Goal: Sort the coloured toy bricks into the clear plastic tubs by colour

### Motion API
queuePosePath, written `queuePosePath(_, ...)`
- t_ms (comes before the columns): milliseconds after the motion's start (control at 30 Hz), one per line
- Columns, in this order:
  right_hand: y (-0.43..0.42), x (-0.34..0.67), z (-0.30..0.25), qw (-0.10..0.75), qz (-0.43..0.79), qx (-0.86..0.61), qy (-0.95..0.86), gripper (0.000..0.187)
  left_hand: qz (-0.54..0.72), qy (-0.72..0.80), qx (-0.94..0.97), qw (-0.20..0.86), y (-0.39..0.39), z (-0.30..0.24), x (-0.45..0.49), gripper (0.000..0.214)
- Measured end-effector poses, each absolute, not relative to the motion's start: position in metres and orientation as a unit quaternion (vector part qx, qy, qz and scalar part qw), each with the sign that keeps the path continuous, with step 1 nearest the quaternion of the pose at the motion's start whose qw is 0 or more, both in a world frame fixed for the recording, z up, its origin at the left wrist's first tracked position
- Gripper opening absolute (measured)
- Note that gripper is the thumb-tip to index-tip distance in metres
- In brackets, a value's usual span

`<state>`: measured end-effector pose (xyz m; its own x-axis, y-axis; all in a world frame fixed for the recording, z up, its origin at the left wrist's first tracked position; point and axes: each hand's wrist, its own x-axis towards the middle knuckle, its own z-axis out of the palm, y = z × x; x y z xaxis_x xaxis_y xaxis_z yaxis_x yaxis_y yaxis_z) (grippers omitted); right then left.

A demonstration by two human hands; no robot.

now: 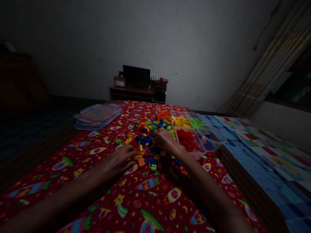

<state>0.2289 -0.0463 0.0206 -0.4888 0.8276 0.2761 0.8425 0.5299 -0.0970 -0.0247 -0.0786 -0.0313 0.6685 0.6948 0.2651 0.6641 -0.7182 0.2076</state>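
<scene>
A loose heap of toy building bricks [145, 139] in blue, yellow, red, green and orange lies on the red patterned cloth. My left hand [123, 158] rests at the heap's near left edge, its fingers stretched out and the thumb apart. Just beyond those fingers is a dark red brick [134, 143]. Over the middle of the heap, my right hand [165, 139] points down with curled fingers pressed together; whatever is between its fingertips is hidden. An orange brick [141, 162] and a pale green piece [153, 167] lie in front of the heap.
Right of the heap stand clear plastic tubs with sorted bricks: orange [164, 114], yellow [180, 122], green [196, 122], red [186, 139]. A round-rimmed tub [213, 134] holds blue ones. Stacked clear lids [99, 115] lie left. A checked bedspread [243, 161] borders the right.
</scene>
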Motion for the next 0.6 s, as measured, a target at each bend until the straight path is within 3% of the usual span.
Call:
queuePosePath(233,-0.041,0.226,0.005,0.121,0.018,-0.467,-0.875,0.024,0.244,0.395,0.876,0.129,-0.062,-0.022,-0.016,0.034)
queuePosePath(367,-0.041,0.231,0.005,0.146,0.026,-0.466,-0.872,0.026,0.314,0.452,0.791,0.267,-0.047,-0.007,-0.015,0.053)
queuePosePath(500,-0.042,0.234,0.010,0.211,0.060,-0.464,-0.858,0.029,0.318,0.483,0.699,0.420,-0.037,0.007,-0.001,0.060)
queuePosePath(600,-0.040,0.236,0.016,0.287,0.116,-0.467,-0.829,0.033,0.297,0.471,0.681,0.477,-0.029,0.016,0.015,0.058)
